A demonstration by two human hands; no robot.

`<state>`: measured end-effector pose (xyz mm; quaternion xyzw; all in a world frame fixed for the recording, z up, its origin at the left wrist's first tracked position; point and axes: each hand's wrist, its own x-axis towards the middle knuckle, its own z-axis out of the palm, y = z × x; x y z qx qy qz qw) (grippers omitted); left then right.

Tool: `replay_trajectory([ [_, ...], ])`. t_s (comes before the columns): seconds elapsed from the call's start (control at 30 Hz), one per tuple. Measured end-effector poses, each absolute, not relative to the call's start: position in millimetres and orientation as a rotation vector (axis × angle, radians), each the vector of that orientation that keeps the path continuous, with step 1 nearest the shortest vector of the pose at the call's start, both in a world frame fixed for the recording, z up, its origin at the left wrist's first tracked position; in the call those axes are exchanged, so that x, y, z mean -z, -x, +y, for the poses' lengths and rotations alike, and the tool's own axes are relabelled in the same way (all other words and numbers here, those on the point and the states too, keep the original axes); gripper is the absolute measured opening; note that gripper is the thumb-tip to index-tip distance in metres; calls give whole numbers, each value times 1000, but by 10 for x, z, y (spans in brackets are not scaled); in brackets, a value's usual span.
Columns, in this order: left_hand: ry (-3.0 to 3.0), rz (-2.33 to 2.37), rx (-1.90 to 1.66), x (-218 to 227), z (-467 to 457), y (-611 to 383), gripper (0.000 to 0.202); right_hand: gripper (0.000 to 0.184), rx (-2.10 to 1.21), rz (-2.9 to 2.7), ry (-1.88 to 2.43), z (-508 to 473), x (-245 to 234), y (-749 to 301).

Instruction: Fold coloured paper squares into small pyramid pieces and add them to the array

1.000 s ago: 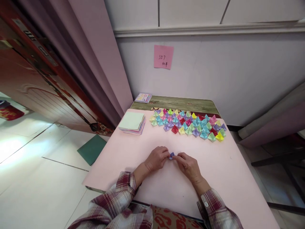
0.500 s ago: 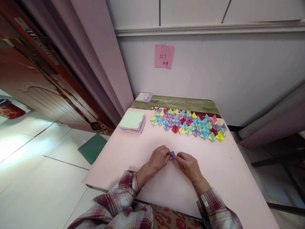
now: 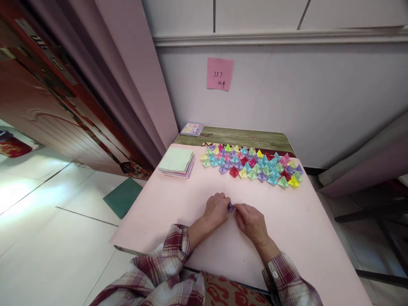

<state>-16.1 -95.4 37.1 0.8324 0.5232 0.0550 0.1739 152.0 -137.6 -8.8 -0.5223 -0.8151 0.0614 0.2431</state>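
Observation:
Between my two hands, over the middle of the pink-covered table [image 3: 287, 238], is a small folded purple origami paper piece [image 3: 230, 208]. My left hand [image 3: 217, 209] is closed on its left side, fingers pinched and partly covering it. My right hand [image 3: 251, 222] pinches the right edge with thumb and forefinger. Beyond my hands, rows of folded paper pieces [image 3: 254, 173] in many colours stand close together. A stack of square paper sheets [image 3: 176, 160], pale green on top, lies to the left of those rows.
A small printed packet [image 3: 192, 129] sits at the table's back left corner, on the bare green wood strip [image 3: 242, 137]. A pink note [image 3: 219, 74] is stuck to the wall. A dark green square [image 3: 123, 197] lies on the floor at left.
My left hand has shifted slightly right and turned over the purple piece, covering more of it. My right hand still pinches its right side, with a small shift of the fingers.

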Motion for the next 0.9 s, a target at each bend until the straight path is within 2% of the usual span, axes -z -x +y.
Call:
replay_trajectory([
  [0.1,-2355,1501,-142,-380,-946,125,23,31,-183,-2236,1450,-1323,32,-1499],
  [0.37,-2334,1536,-111,-333,-907,94,17,14,-150,-2319,1455,-1241,-71,-1513],
  [0.5,-2306,1548,-91,-368,-899,78,19,25,-176,-2316,1625,-1209,-79,-1461],
  [0.73,-2287,1537,-78,-389,-881,105,20,11,-267,-2192,1856,-1155,-172,-1345],
  [0.9,-2264,1516,-120,-365,-873,128,21,12,-297,-2192,1958,-1122,-261,-1253],
])
